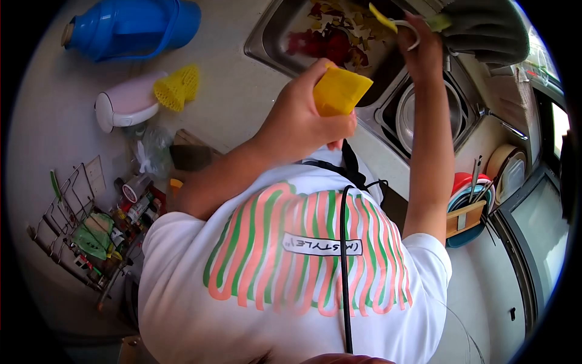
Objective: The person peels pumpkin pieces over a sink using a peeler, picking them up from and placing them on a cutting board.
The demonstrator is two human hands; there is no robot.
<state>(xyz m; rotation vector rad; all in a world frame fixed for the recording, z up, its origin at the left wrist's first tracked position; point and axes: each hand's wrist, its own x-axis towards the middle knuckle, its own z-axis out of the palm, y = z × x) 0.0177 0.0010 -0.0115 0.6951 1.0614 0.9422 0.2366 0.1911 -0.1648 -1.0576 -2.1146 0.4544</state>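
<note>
My left hand (303, 112) is closed around a yellow peeled chunk (341, 91) with flat, smooth faces; whether it is fruit or vegetable I cannot tell. It is held up in front of my body, near the sink's edge. Farther out, over the sink (262, 42), my right hand (421, 51) is closed on what looks like a peeler (414, 35) with a pale curved frame. A yellow strip (383, 18) shows at its end. Below, yellow and red peelings (339, 42) lie scattered in the basin. My right fingers are partly hidden.
A smaller basin holds a metal bowl (409, 115). A blue thermos flask (130, 27), a pink-and-white appliance (124, 103) and yellow netting (177, 88) are on the left. A dark cloth (488, 30) hangs at upper right. Nearby stands a wooden utensil holder (465, 218).
</note>
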